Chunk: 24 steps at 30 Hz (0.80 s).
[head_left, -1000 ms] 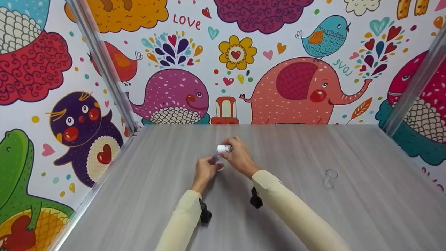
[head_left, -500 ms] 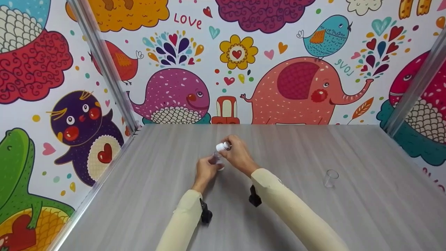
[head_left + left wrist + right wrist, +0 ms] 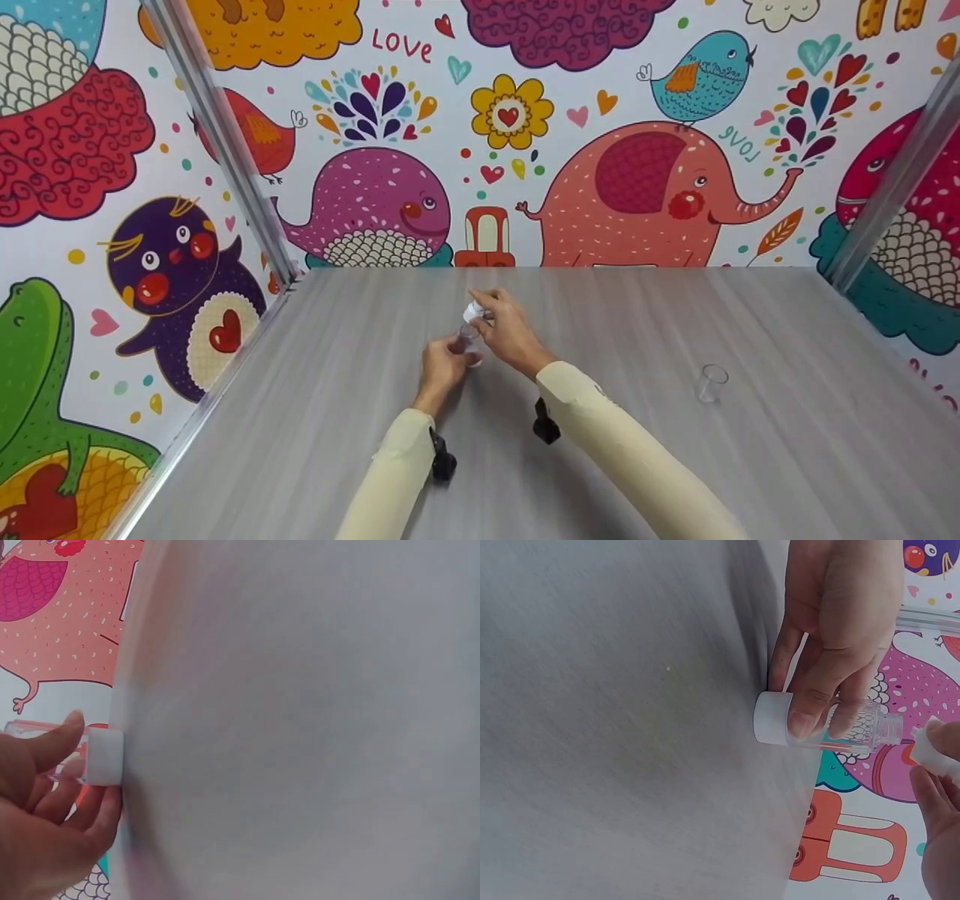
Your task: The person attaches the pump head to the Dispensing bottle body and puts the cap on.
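1. Clear bottle [image 3: 866, 731]: smooth, see-through and cylindrical, with a narrower threaded neck [image 3: 890, 730] and an opaque white band [image 3: 771, 718] round the base. Stands roughly upright on the grey table [image 3: 322, 352].
2. White cap [image 3: 932, 756]: opaque and rounded, with a small nub facing the bottle's opening. Held just beyond the threaded neck, slightly apart in the right wrist view (hard to separate from the rim in the head view).
3. Left hand [image 3: 441, 365]: curled round the lower body of the clear bottle, with the thumb opposite the fingers, just at the edge of the white band.
4. Right hand [image 3: 514, 334]: closed in a pinch on the white cap, with thumb and fingers on opposite sides.
5. Clear cup [image 3: 711, 384]: thin-walled, straight-sided, round at the rim. Stands on the table, well apart to the right (glass or plastic, cannot tell).
6. Underneath: streaked wood-grain patterning across the flat tabletop.
7. On the arms: plain cream sleeves [image 3: 637, 454], with small black devices [image 3: 442, 459] at the cuffs.
8. Behind: flat printed wall panels [image 3: 525, 225] with bright cartoon animals, between ridged metal posts [image 3: 217, 142].
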Each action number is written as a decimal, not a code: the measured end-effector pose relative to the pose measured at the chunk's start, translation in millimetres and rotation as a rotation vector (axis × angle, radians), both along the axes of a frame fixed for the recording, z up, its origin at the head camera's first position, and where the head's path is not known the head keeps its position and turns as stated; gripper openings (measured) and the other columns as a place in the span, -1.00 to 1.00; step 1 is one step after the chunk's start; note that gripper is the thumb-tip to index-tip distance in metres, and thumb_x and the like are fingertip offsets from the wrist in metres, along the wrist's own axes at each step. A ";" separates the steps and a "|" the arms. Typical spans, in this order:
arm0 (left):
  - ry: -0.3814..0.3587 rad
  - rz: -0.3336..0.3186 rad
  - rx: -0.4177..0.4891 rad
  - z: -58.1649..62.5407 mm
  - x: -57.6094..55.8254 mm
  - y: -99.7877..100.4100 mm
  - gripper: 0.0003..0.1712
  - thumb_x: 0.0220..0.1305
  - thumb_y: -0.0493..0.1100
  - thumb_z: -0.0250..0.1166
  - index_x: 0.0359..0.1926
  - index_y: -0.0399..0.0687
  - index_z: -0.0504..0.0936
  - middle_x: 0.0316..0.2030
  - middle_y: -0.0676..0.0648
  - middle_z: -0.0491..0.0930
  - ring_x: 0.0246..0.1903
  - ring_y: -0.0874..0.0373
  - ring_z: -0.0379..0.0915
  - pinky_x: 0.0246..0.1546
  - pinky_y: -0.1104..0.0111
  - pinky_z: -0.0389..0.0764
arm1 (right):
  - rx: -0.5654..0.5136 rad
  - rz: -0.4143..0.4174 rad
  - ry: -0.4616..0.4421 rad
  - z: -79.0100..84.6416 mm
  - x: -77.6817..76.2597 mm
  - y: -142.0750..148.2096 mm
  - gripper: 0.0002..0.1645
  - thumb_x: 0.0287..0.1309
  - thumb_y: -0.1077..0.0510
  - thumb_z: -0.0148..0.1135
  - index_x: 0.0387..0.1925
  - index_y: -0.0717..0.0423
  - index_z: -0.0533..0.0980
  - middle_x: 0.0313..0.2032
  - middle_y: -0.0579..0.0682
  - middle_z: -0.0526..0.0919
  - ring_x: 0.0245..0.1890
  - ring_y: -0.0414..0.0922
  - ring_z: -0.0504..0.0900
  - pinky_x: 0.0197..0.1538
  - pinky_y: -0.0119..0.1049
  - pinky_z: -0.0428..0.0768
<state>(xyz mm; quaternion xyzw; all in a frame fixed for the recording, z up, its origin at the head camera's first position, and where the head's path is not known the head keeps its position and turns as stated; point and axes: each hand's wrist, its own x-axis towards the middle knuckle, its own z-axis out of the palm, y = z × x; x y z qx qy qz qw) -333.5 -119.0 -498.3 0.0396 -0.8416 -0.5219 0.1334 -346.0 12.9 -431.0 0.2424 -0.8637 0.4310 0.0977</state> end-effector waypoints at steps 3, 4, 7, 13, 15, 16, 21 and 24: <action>0.010 -0.003 -0.004 -0.2 0.4 -0.4 -0.75 -0.04 -0.34 0.46 -0.24 -0.34 0.76 -0.38 -0.21 0.74 -0.44 0.19 0.43 -0.33 0.35 0.55 | -0.007 0.005 0.017 -1.5 -0.8 -0.8 -0.30 0.21 0.41 0.26 0.39 0.21 0.36 0.12 0.26 0.53 0.12 0.11 0.63 0.17 -0.14 0.60; 0.012 -0.005 -0.003 -0.2 0.7 -0.4 -0.74 -0.04 -0.35 0.46 -0.23 -0.34 0.76 -0.38 -0.21 0.74 -0.43 0.19 0.43 -0.33 0.35 0.54 | -0.012 0.005 0.012 -1.9 -0.8 -1.2 -0.30 0.21 0.41 0.26 0.39 0.25 0.35 0.12 0.27 0.54 0.12 0.12 0.63 0.17 -0.14 0.60; 0.013 -0.009 -0.007 -0.5 0.9 -0.4 -0.74 -0.02 -0.36 0.44 -0.21 -0.34 0.75 -0.36 -0.21 0.74 -0.41 0.18 0.45 -0.30 0.33 0.56 | -0.033 -0.010 -0.033 -2.3 0.1 -2.6 -0.37 0.22 0.39 0.26 0.31 0.31 0.36 0.11 0.27 0.58 0.12 0.11 0.66 0.17 -0.13 0.60; -0.016 -0.005 -0.007 -0.8 0.8 0.2 -0.75 0.02 -0.35 0.43 -0.20 -0.32 0.76 -0.31 -0.23 0.75 -0.37 0.14 0.50 -0.28 0.32 0.58 | -0.035 -0.023 -0.090 -2.6 1.2 -4.2 -0.53 0.23 0.35 0.28 0.15 0.22 0.41 0.09 0.21 0.63 0.13 0.07 0.66 0.19 -0.12 0.59; -0.026 -0.004 -0.001 -0.5 0.9 0.2 -0.75 0.02 -0.35 0.44 -0.20 -0.31 0.76 -0.31 -0.22 0.75 -0.38 0.14 0.50 -0.29 0.33 0.59 | -0.028 -0.019 -0.090 -2.7 1.0 -4.4 -0.54 0.23 0.36 0.27 0.15 0.21 0.41 0.09 0.19 0.63 0.15 0.06 0.65 0.20 -0.12 0.59; -0.026 -0.006 0.000 -0.3 0.8 0.1 -0.75 0.03 -0.35 0.43 -0.20 -0.31 0.76 -0.32 -0.21 0.75 -0.38 0.14 0.50 -0.30 0.34 0.58 | -0.027 -0.016 -0.092 -2.6 0.8 -4.5 -0.53 0.23 0.36 0.27 0.16 0.20 0.42 0.09 0.18 0.63 0.15 0.06 0.64 0.20 -0.13 0.59; -0.013 -0.012 0.002 -0.7 0.3 -0.2 -0.78 0.02 -0.35 0.43 -0.24 -0.30 0.76 -0.41 -0.14 0.70 -0.42 0.18 0.44 -0.35 0.38 0.54 | -0.011 -0.008 -0.083 -2.4 0.1 -5.8 -0.51 0.22 0.38 0.27 0.18 0.21 0.44 0.11 0.17 0.62 0.15 0.05 0.63 0.22 -0.12 0.58; 0.006 -0.011 -0.001 -1.0 0.2 -0.1 -0.79 -0.01 -0.36 0.44 -0.26 -0.30 0.76 -0.46 -0.11 0.68 -0.44 0.19 0.40 -0.36 0.40 0.51 | 0.004 -0.001 -0.068 -3.2 0.2 -6.0 -0.50 0.23 0.38 0.26 0.20 0.20 0.45 0.12 0.17 0.61 0.15 0.06 0.63 0.21 -0.11 0.58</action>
